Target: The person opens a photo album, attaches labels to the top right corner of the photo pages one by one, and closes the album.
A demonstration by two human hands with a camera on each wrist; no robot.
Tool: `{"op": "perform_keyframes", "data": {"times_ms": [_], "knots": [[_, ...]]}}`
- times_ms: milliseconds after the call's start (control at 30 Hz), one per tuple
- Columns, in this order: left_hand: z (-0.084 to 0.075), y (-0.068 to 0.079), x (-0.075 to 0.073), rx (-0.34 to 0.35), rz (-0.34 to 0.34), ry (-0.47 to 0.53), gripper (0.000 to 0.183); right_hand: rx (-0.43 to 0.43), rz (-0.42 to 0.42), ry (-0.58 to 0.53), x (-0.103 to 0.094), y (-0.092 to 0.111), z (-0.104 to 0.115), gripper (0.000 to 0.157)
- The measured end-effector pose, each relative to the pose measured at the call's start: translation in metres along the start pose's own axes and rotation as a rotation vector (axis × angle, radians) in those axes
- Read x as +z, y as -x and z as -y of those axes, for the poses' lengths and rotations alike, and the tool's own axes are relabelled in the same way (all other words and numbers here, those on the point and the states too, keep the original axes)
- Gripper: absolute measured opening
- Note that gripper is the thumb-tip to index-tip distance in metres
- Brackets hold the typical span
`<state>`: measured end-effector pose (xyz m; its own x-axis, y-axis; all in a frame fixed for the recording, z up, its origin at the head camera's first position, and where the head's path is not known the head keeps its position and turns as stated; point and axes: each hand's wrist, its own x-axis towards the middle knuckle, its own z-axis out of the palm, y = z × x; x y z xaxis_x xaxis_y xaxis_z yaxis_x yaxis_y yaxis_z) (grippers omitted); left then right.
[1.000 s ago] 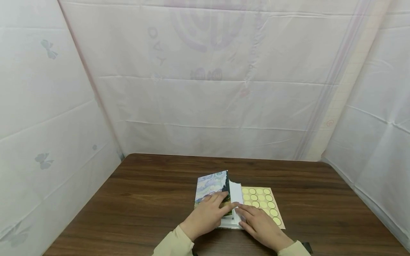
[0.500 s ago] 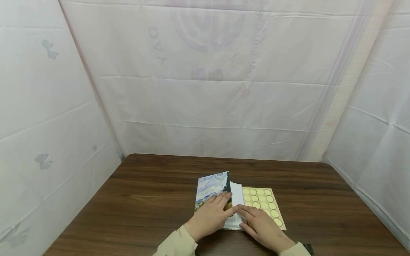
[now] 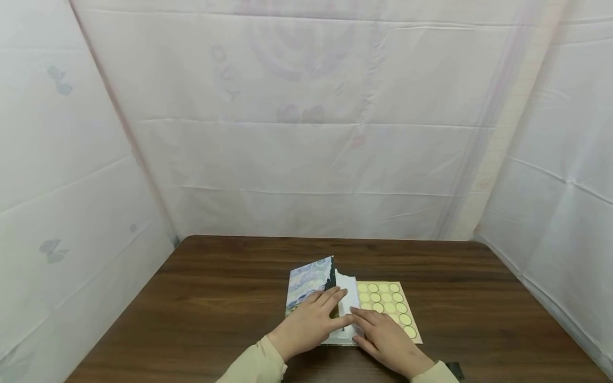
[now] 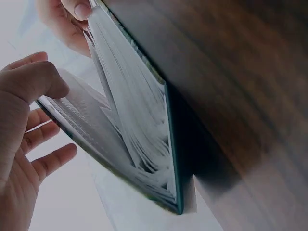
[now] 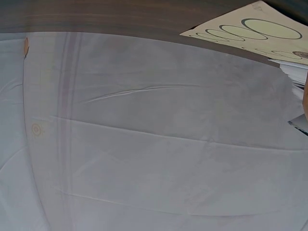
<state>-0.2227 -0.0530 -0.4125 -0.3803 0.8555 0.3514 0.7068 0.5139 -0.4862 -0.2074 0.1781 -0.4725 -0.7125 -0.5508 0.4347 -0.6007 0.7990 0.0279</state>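
The left hand [image 3: 308, 322] has slid a little toward the free edge of the front cover [image 3: 306, 281], its fingertips now reaching over the white pages [image 3: 348, 290]; the whole head view has also shifted slightly.

The dark brown table [image 3: 215, 308] shows streaky wood grain; behind and beside it hangs creased white sheeting [image 3: 287, 159] with faint printed motifs; the book [image 4: 180, 197] lies on the table in front of the person, its painted, swirling blue-and-violet cover raised at a slant; the left hand holds that cover, thumb bent over the inner face, fingers on the outside; the right hand [image 3: 388, 340] pinches the thin, fanned pages near their edge; a flat pale sheet [image 3: 405, 310] with rows of round yellow shapes, some ringed dark, lies just beside the book; the sleeves [image 3: 254, 364] are cream.
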Motion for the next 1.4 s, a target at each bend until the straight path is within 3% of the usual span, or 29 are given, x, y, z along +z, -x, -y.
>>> {"op": "perform_keyframes", "data": {"times_ms": [300,633,900,1400], "knots": [[0.003,0.002,-0.002,0.029,-0.04,-0.028,0.038,0.0,0.006,0.014,0.001,-0.001,0.002,0.045],[0.004,0.002,-0.003,0.022,-0.014,-0.015,0.038,-0.052,-0.02,0.067,0.004,0.0,0.0,0.041],[0.01,0.005,-0.006,0.004,-0.002,-0.001,0.038,-0.048,-0.02,0.078,0.004,-0.001,0.002,0.041],[0.019,0.014,-0.014,-0.026,-0.046,-0.008,0.038,-0.015,0.069,0.044,-0.002,-0.003,0.008,0.04]]}}
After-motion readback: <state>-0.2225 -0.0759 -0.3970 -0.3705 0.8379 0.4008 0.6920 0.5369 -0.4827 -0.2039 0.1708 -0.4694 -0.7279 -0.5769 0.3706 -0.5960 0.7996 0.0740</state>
